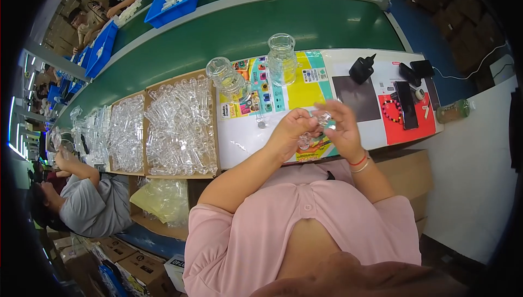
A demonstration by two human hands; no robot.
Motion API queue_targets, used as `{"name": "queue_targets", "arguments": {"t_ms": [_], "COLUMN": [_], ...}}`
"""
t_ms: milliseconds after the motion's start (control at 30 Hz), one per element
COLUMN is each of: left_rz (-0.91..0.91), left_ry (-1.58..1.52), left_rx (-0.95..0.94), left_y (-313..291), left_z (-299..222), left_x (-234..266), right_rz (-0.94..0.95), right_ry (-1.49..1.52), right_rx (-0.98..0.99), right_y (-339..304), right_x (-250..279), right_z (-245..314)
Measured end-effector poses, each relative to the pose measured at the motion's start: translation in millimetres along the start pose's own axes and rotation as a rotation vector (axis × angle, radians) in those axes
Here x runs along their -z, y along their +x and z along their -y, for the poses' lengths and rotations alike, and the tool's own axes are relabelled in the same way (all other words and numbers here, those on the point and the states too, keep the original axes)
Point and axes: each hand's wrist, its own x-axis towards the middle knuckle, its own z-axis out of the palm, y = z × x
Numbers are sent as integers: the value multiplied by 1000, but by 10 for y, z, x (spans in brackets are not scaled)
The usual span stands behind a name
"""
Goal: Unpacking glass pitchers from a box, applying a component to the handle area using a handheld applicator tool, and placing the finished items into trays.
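Above the near edge of the table, my left hand [290, 132] and my right hand [345, 133] meet. Between them is a small clear piece [325, 119], glass or clear plastic, gripped by the fingers of both. A rounded clear end [305, 142] shows below my left fingers; whether it is the same piece, I cannot tell. Beyond my hands stand two clear jar-like vessels with rims: a left one [227, 81], leaning in the picture, and a right one [282, 63]. A small clear part with a round end [261, 124] lies on the white surface left of my hands.
Cardboard trays [216, 133] of clear tubular parts sit at left. A black dropper bottle [362, 69], a phone [406, 105], a beaded bracelet [391, 111] and a green-tinted jar [455, 111] are at right. A co-worker in grey [98, 201] sits at far left; blue bins [158, 18] stand beyond.
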Motion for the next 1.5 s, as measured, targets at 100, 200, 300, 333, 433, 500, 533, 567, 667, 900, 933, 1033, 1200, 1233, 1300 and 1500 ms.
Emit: {"name": "queue_targets", "arguments": {"t_ms": [100, 200, 300, 333, 433, 500, 533, 567, 667, 900, 933, 1033, 1200, 1233, 1300, 1500], "left_rz": [-280, -803, -911, -693, -569, -472, -467, -310, -178, -215, -215, -238, -291, -292, -259, -307], "left_ry": [400, 1404, 1461, 1279, 1231, 1225, 1225, 964, 730, 882, 882, 872, 1153, 1153, 1231, 582], "left_rx": [-191, -917, -932, -666, -350, -412, -408, -510, -608, -683, -684, -680, -798, -797, -890, -926], "left_y": [252, 578, 826, 866, 846, 665, 541, 400, -151, -645, -669, -723, -791, -795, -794, -882], "left_z": [97, -248, -622, -704, -710, -566, -473, -363, -278, -365, -370, -372, -374, -377, -393, -304], "left_x": [65, 240, 374, 542, 489, 307, 231, 157, -184, -282, -283, -278, -202, -195, -186, -451], "right_rz": [27, -293, -271, -263, -277, -300, -305, -265, -196, 4, 4, 18, 102, 103, 53, 314], "right_ry": [151, 421, 451, 450, 419, 404, 403, 404, 376, 348, 348, 286, 11, 12, 7, -130], "right_rx": [-199, -278, -275, -274, -320, -287, -288, -282, -248, -120, -120, -40, 67, 66, 86, 198], "right_y": [-55, 51, 63, 68, 81, 63, 54, 43, 29, 21, 14, -3, -17, -26, -40, 61], "right_x": [-11, 135, 213, 197, 216, 227, 226, 225, 127, -75, -92, -122, -113, -129, -164, -102], "right_z": [-147, -73, -90, -73, -84, -68, -45, 2, 187, 413, 407, 387, 442, 443, 446, 615]}}
